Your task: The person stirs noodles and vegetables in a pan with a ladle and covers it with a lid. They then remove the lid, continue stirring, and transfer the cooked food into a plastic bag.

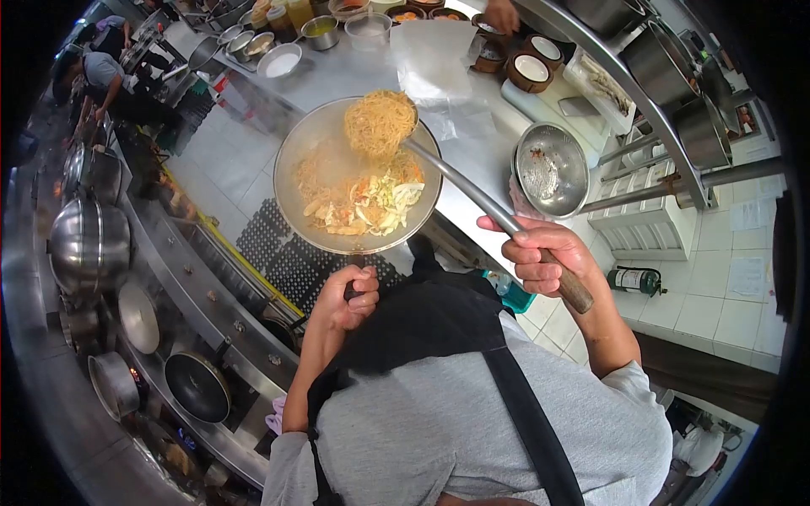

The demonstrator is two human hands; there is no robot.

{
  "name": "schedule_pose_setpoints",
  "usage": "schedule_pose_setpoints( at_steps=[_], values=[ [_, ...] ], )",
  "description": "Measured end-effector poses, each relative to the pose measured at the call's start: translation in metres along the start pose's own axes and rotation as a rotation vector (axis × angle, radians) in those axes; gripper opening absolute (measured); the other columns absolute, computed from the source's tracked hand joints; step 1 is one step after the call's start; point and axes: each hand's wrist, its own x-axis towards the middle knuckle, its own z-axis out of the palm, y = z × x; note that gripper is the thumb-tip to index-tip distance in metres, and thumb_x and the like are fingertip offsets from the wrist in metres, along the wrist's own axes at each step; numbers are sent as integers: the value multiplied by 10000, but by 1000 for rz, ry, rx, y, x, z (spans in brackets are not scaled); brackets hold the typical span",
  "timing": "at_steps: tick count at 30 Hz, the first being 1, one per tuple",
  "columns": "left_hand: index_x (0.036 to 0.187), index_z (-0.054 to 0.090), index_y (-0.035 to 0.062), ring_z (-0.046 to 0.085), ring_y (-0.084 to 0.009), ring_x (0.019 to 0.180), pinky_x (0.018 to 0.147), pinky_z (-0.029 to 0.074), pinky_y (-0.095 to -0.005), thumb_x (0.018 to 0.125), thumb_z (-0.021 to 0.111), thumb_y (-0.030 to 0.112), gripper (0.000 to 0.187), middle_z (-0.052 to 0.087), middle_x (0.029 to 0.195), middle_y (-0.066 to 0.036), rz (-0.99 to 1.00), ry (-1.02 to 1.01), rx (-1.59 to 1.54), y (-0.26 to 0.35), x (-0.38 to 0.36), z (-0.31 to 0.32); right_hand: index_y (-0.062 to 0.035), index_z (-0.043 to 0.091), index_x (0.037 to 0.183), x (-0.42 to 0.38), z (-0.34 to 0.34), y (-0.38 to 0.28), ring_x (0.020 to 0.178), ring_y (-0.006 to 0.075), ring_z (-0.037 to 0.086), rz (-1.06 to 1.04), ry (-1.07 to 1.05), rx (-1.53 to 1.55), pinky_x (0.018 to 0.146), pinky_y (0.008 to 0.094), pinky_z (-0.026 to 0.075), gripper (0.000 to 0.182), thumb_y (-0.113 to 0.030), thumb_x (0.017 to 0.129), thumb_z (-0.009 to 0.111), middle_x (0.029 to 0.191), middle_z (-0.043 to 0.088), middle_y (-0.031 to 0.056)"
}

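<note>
My left hand (346, 297) is closed around the dark handle of a wide wok (297, 139), held in front of my apron. In my right hand (547, 255) is the wooden grip of a long metal ladle (472, 196). A heap of thin fried noodles (380, 124) sits on the ladle's head and hides its shape. The heap is over the far side of the wok. Below it in the wok lie shredded cabbage (396, 207), pale strips that may be meat, and more noodles, with some steam.
A steel counter (346, 72) bears bowls, a sheet of clear plastic (432, 63) and round brown containers (530, 71). To the right is a metal colander (552, 169). The stove on the left carries a black frying pan (197, 386). Another person's hand (502, 15) shows across the counter.
</note>
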Motion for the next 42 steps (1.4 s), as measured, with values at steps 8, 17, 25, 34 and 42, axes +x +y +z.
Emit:
schedule_pose_setpoints(
  at_steps=[8,17,25,34,42],
  values=[
    [898,530,149,342,-73,451,375,279,-240,895,615,148,84,457,642,82,-34,-18,-86,36,39,22,13,421,1502,6,-12,-91,430,41,405,-107,49,-102,353,222,325,464,-105,1059,496,748,462,4],
    [918,548,147,362,-81,453,384,288,-242,906,624,144,77,463,646,72,-42,15,-112,63,59,42,-8,487,1451,54,-49,-150,484,68,445,-187,262,-306,398,244,345,448,-99,1019,562,693,465,-10],
    [923,541,137,370,-87,448,389,297,-244,901,615,138,78,471,646,63,-43,53,-88,62,53,43,39,518,1405,149,-128,-104,765,431,725,-647,892,-1861,733,509,578,524,-172,935,610,946,722,297],
    [878,537,160,345,-76,456,406,270,-244,890,616,153,80,447,637,81,-22,14,-48,52,39,27,-22,469,1514,78,-66,-49,622,261,677,-361,726,-1328,657,409,548,607,-142,945,642,825,684,207],
    [905,565,148,347,-74,445,382,294,-238,908,596,147,31,469,627,89,55,-11,-82,36,21,6,-81,501,1463,131,-34,-10,818,505,665,-296,395,-1854,773,550,527,564,-182,924,633,923,703,291]
  ],
)
